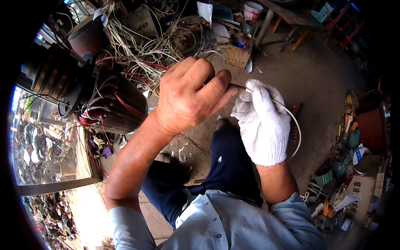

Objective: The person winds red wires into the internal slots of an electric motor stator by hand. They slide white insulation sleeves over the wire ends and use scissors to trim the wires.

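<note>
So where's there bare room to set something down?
Floor beyond the gloved right hand, between the brown box and the parts pile at right, looks bare. Crowded: that pile, and the wire tangle at upper left.

Head-worn fisheye view, facing down, close above both hands [188, 93]

Both arms were bent, raised in front of the torso. Left forearm [137, 160] bare, running up and to the right out of a rolled-looking blue sleeve [130, 227]. Left hand [189, 93] bare, back to the camera, fingers curled in, grip closed, tips pointing right. Right forearm [276, 180] looked short, leaning slightly left. Right hand [263, 118] wore a white knit glove [270, 141], fingers bunched; probably a thumb-and-finger pinch, but the knit hid detail. Hands sat near each other, narrowly apart.
</note>
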Motion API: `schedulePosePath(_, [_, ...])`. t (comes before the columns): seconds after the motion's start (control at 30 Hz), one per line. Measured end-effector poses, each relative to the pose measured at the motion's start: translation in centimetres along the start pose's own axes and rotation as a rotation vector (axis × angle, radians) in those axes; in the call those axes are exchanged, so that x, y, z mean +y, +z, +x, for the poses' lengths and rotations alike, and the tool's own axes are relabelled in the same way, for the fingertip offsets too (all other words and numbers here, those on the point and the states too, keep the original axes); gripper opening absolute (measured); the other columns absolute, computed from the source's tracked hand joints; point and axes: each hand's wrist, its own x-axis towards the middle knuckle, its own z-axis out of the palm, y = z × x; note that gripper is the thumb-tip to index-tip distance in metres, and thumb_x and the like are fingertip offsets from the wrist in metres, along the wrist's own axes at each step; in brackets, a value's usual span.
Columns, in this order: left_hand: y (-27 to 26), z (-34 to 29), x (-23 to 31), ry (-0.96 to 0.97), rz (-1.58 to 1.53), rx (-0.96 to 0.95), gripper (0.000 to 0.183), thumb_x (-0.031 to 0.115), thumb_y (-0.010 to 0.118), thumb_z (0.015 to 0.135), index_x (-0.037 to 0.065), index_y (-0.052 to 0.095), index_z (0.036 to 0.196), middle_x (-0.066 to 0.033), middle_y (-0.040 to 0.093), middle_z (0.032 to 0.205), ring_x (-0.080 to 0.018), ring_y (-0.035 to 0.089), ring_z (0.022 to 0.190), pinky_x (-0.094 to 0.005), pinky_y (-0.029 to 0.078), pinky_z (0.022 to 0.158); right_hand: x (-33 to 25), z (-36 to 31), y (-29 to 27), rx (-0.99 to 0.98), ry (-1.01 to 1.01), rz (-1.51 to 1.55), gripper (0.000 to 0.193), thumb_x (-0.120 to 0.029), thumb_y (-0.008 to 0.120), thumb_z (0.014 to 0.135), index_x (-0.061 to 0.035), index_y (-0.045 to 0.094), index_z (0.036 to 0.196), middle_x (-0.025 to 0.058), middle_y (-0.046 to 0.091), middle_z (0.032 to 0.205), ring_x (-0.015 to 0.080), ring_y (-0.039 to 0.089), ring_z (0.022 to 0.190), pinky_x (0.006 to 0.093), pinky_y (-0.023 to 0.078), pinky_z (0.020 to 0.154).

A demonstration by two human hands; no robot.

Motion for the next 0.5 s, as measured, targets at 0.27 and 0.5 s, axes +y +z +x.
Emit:
schedulePosePath(0.27, [-0.3,1.5,-1.5,0.116,0.119,0.053,0.036,0.018,0.082,0.068,0.006,0.069,0.099,-0.0014,0.049,0.076,-0.0176,0.051,0.061,-0.0310,0.044,0.051,-1.4,1.4,1.3,-0.085,-0.096,-0.131,0.017,-0.007,0.070,0.094,0.0021,0.069,0.109,0.0098,0.073,0.100,0.0135,0.069,0.084,0.0255,0.056,0.075])
schedulePosePath(0.5, [-0.4,2.0,-1.3,-0.072,-0.107,0.070,0.028,0.011,0.082,0.071,0.005,0.069,0.096,-0.0052,0.052,0.077,-0.0234,0.052,0.064,-0.0359,0.044,0.054,-1.6,2.7,2.3,-0.166,-0.215,-0.236,0.019,-0.003,0.070,0.092,0.0021,0.069,0.110,0.0102,0.073,0.102,0.0136,0.070,0.086,0.0260,0.058,0.076])
